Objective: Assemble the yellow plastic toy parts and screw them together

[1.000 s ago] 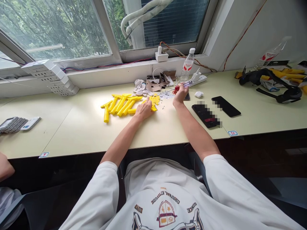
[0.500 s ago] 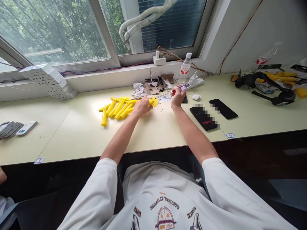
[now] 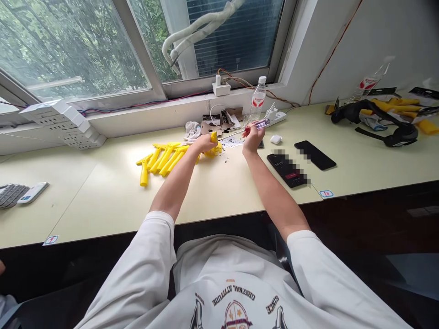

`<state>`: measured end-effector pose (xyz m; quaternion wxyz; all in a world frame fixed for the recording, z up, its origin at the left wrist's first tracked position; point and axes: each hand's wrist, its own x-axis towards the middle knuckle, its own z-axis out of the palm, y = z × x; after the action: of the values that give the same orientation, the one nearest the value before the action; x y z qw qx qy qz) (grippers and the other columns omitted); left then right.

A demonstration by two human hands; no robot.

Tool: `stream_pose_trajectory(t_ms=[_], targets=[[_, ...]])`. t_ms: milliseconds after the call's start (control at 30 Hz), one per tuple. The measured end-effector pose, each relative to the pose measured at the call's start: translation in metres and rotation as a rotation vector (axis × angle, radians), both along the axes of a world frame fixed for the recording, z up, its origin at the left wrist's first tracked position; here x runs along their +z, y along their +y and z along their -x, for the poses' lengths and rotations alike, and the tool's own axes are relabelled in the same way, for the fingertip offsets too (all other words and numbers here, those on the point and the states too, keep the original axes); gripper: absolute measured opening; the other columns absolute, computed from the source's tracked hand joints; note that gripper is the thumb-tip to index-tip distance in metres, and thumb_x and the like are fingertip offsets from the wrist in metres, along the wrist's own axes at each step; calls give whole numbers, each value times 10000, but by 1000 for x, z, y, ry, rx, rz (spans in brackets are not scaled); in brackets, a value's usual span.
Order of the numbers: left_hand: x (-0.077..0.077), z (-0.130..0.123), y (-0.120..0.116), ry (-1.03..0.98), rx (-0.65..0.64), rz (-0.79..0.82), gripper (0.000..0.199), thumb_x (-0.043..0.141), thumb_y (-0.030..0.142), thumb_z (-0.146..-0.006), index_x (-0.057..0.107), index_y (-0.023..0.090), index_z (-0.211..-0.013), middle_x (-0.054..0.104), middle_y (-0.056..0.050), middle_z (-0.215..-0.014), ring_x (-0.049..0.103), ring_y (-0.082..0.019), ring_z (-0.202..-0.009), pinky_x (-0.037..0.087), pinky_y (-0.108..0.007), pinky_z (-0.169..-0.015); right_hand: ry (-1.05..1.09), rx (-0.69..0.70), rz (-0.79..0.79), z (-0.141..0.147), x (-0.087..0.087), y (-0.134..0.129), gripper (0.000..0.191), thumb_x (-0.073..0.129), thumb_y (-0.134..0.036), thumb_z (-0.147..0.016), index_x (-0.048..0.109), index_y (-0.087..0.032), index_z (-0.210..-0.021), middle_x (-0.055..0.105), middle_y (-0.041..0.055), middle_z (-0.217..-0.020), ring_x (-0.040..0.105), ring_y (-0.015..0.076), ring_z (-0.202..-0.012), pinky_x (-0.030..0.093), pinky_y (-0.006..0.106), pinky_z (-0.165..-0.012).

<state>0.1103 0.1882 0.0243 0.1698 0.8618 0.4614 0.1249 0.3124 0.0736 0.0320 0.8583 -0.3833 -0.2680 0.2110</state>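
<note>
My left hand (image 3: pixel 204 143) is closed around a yellow plastic handle-like piece (image 3: pixel 214 137), whose end sticks up above the fingers. More small yellow parts (image 3: pixel 215 151) show just beyond that hand; I cannot tell whether they join the held piece. In my right hand (image 3: pixel 253 139) is a screwdriver (image 3: pixel 262 124) with a clear purplish handle. Its thin shaft points left toward the held piece; whether the tip touches is unclear. Left of my left hand, several yellow T-shaped plastic handles (image 3: pixel 165 157) lie in a row. Small screws (image 3: pixel 226 159) are scattered between my hands.
Behind the hands stand a water bottle (image 3: pixel 257 98), a power strip (image 3: pixel 276 119), opened cardboard packaging (image 3: pixel 211 125) and a glove (image 3: pixel 192 130). Two phones (image 3: pixel 314 155) and a white earbud case (image 3: pixel 276 139) lie at the right. Stacked white boxes (image 3: pixel 63 121) stand at the left.
My left hand has turned and lifted slightly, so the yellow piece's end now points up above the fingers. My right hand keeps the screwdriver in about the same place. The view has shifted a little.
</note>
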Motion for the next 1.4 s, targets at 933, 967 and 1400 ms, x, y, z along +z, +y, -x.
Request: stream_pose_trajectory(t_ms=[933,967,1400], targets=[[-34,74,-154,180,-305,-383,425,663,254,-830,699,261,-1253,834,-70,-1099,790,-276,-898,521,-333,-690,-411,123,-84,13,-16,1,187,703,-358,-888,577,-291,-1009,678,13,-952,690,196,-780,631,380,-718],[-35,74,-155,181,-295,-384,412,660,252,-827,698,261,-1237,833,-71,-1088,787,-275,-889,513,-332,-685,-511,159,-95,19,-16,-3,181,709,-303,-863,604,-287,-1010,708,25,-1007,714,211,-854,637,394,-767],[-32,74,-161,235,-231,-354,411,682,247,-819,646,265,-1228,810,-71,-1160,772,-303,-890,465,-361,-651,-1538,348,-125,35,-31,-25,332,569,-20,-702,648,-235,-942,704,90,-1029,679,278,-972,538,370,-840]])
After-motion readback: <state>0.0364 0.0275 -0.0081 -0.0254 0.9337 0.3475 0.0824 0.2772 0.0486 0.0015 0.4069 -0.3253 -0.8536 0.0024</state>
